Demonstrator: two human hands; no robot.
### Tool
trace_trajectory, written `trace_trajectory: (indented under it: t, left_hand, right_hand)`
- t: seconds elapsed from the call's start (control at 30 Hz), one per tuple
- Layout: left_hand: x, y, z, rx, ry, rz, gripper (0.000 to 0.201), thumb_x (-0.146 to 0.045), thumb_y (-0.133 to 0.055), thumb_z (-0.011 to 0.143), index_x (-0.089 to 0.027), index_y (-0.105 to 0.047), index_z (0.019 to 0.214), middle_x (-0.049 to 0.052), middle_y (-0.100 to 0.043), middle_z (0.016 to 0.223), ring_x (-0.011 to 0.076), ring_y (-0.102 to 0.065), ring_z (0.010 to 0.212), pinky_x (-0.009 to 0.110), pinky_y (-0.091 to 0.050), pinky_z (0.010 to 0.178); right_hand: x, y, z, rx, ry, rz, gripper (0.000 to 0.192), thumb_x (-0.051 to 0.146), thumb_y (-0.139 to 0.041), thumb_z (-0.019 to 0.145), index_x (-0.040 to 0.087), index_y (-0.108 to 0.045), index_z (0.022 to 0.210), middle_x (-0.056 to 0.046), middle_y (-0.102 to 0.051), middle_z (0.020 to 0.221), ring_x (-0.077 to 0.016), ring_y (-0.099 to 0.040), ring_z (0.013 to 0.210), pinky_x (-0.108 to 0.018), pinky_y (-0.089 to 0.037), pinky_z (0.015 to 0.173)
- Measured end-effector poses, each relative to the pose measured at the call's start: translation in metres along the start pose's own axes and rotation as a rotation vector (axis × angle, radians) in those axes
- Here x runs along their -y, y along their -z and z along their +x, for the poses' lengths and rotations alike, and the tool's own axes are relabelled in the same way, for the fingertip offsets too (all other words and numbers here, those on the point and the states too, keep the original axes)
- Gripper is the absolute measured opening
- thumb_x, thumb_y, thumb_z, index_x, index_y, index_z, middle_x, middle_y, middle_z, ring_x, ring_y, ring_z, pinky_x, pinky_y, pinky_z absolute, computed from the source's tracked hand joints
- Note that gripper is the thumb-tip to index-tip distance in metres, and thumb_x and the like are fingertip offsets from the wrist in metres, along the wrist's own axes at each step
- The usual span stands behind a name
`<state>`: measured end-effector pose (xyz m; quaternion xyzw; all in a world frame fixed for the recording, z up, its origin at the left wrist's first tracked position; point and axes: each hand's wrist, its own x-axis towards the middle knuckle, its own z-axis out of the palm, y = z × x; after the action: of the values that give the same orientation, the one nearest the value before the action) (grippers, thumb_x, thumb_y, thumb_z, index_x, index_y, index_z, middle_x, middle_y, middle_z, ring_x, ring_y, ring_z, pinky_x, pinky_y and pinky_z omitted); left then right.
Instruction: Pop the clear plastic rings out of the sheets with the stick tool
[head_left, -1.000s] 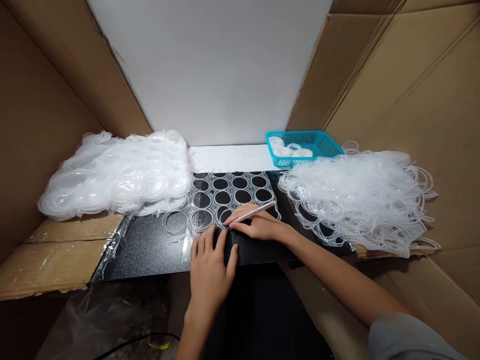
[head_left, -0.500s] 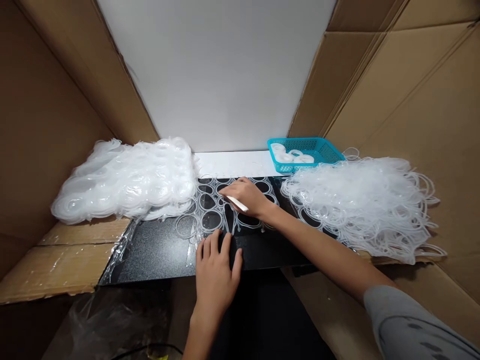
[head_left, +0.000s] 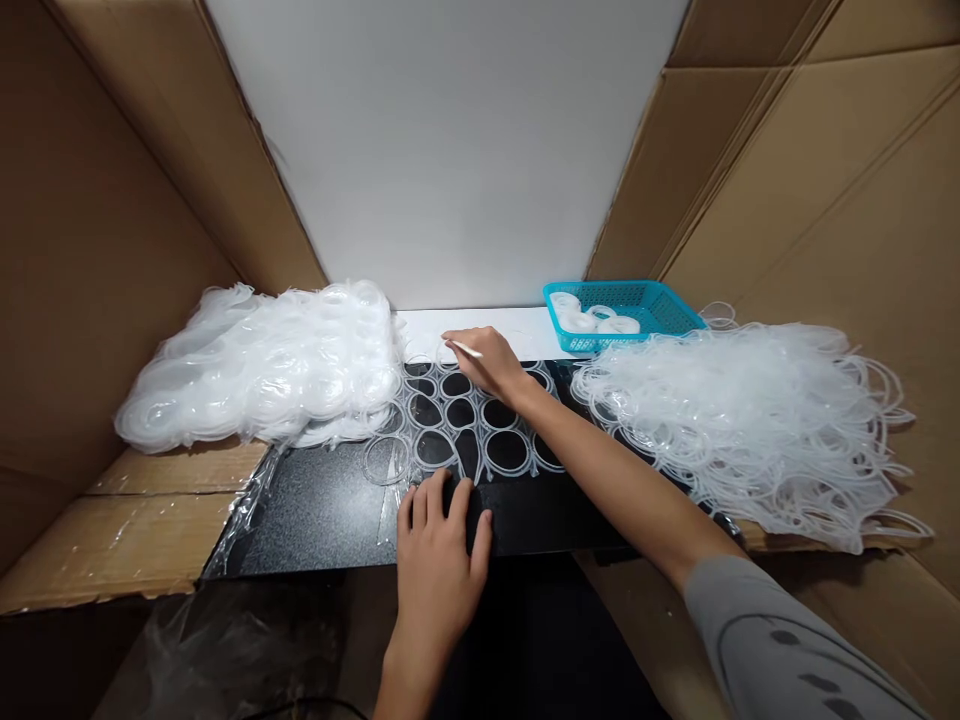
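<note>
Cardboard walls (head_left: 112, 230) enclose a workbench where a black mat (head_left: 322, 510) lies between two heaps of clear plastic: stacked sheets (head_left: 262, 365) on the left, a loose tangle of rings (head_left: 750, 420) on the right. A turquoise basket (head_left: 667, 310) with a few white discs stands behind the tangle. On the mat's middle lies a clear sheet of joined rings (head_left: 465, 430) (the piece being worked), its near edge pinned flat under the left hand (head_left: 439, 560), fingers spread and pressing, not closed around anything. The right hand (head_left: 487, 360) reaches to the sheet's far edge, closed around a thin white stick (head_left: 465, 349) whose tip points left. The sheet looks very light, thin and floppy, with narrow webs between rings that would likely tear or stretch if tugged; it seems best held by pressing it flat or pinching a ring rim near the spot being worked
</note>
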<state>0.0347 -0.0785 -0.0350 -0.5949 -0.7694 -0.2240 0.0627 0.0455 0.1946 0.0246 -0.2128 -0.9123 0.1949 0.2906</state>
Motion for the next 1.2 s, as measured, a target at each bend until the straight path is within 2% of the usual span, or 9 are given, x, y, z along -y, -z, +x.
trace_trajectory:
  t: [0.07, 0.1, 0.17, 0.27, 0.4, 0.57, 0.8, 0.97, 1.2]
  left_hand:
    - [0.003, 0.004, -0.001, 0.013, 0.007, -0.071, 0.033, -0.033, -0.056, 0.102, -0.023, -0.064, 0.132, 0.014, -0.060, 0.141, 0.0323, -0.056, 0.134, 0.056, -0.046, 0.114]
    - [0.005, 0.006, -0.001, 0.012, 0.016, -0.120, 0.035, -0.032, -0.055, 0.102, -0.024, -0.061, 0.136, 0.014, -0.058, 0.142, 0.0307, -0.055, 0.135, 0.054, -0.048, 0.113]
    - [0.015, 0.011, 0.002, -0.004, 0.037, -0.185, 0.040, -0.031, -0.053, 0.103, -0.023, -0.055, 0.142, 0.014, -0.055, 0.146, 0.0287, -0.054, 0.137, 0.050, -0.050, 0.113]
    - [0.037, 0.017, 0.007, -0.004, 0.022, -0.155, 0.037, -0.033, -0.055, 0.102, -0.022, -0.058, 0.138, 0.014, -0.057, 0.144, 0.0311, -0.055, 0.135, 0.054, -0.045, 0.117]
    - [0.064, 0.022, 0.007, 0.050, 0.021, -0.134, 0.029, -0.035, -0.056, 0.102, -0.025, -0.064, 0.128, 0.011, -0.063, 0.135, 0.0311, -0.059, 0.126, 0.052, -0.051, 0.108]
    - [0.069, 0.026, 0.001, 0.036, 0.027, -0.089, 0.030, -0.038, -0.057, 0.101, -0.022, -0.060, 0.126, 0.012, -0.063, 0.133, 0.0325, -0.056, 0.125, 0.053, -0.049, 0.106]
    - [0.067, 0.027, 0.000, -0.031, 0.118, 0.066, 0.028, -0.040, -0.057, 0.101, -0.020, -0.061, 0.120, 0.013, -0.066, 0.129, 0.0342, -0.058, 0.119, 0.054, -0.045, 0.104]
    - [0.063, 0.028, -0.003, -0.067, 0.056, 0.124, 0.029, -0.033, -0.056, 0.102, -0.021, -0.063, 0.127, 0.015, -0.064, 0.132, 0.0340, -0.058, 0.124, 0.053, -0.039, 0.106]
    - [0.053, 0.025, -0.004, -0.040, 0.001, 0.142, 0.029, -0.026, -0.052, 0.103, -0.022, -0.067, 0.128, 0.013, -0.068, 0.129, 0.0305, -0.061, 0.121, 0.048, -0.038, 0.103]
  right_hand:
    - [0.003, 0.002, -0.002, -0.045, -0.025, 0.110, 0.030, 0.024, -0.051, 0.105, 0.019, -0.080, 0.110, -0.010, -0.079, 0.118, -0.0241, -0.072, 0.112, -0.039, -0.052, 0.099]
    - [0.007, 0.002, -0.005, -0.026, -0.019, 0.172, 0.028, 0.025, -0.053, 0.105, 0.021, -0.080, 0.110, -0.008, -0.078, 0.121, -0.0231, -0.072, 0.115, -0.039, -0.053, 0.101]
    - [0.017, -0.001, -0.018, 0.096, 0.025, 0.298, 0.025, 0.027, -0.057, 0.103, 0.023, -0.080, 0.111, -0.006, -0.078, 0.121, -0.0208, -0.072, 0.114, -0.038, -0.055, 0.101]
    - [0.035, -0.010, -0.046, 0.330, 0.070, 0.473, 0.020, 0.028, -0.063, 0.100, 0.025, -0.080, 0.110, -0.004, -0.079, 0.117, -0.0191, -0.073, 0.109, -0.035, -0.056, 0.099]
    - [0.048, -0.023, -0.077, 0.452, -0.044, 0.570, 0.016, 0.028, -0.067, 0.097, 0.025, -0.079, 0.107, -0.002, -0.079, 0.112, -0.0198, -0.073, 0.105, -0.033, -0.055, 0.096]
    - [0.045, -0.028, -0.086, 0.427, -0.063, 0.579, 0.012, 0.030, -0.066, 0.097, 0.024, -0.077, 0.099, -0.002, -0.078, 0.103, -0.0191, -0.071, 0.098, -0.033, -0.051, 0.095]
    - [0.042, -0.029, -0.088, 0.410, -0.022, 0.563, 0.011, 0.031, -0.067, 0.096, 0.024, -0.076, 0.097, -0.001, -0.078, 0.100, -0.0183, -0.071, 0.095, -0.033, -0.051, 0.093]
    - [0.044, -0.030, -0.089, 0.411, -0.024, 0.589, 0.012, 0.030, -0.069, 0.095, 0.024, -0.078, 0.100, -0.002, -0.079, 0.103, -0.0188, -0.072, 0.097, -0.032, -0.053, 0.092]
    - [0.044, -0.032, -0.090, 0.399, -0.007, 0.591, 0.012, 0.031, -0.069, 0.096, 0.025, -0.079, 0.098, -0.002, -0.079, 0.104, -0.0186, -0.073, 0.101, -0.033, -0.052, 0.098]
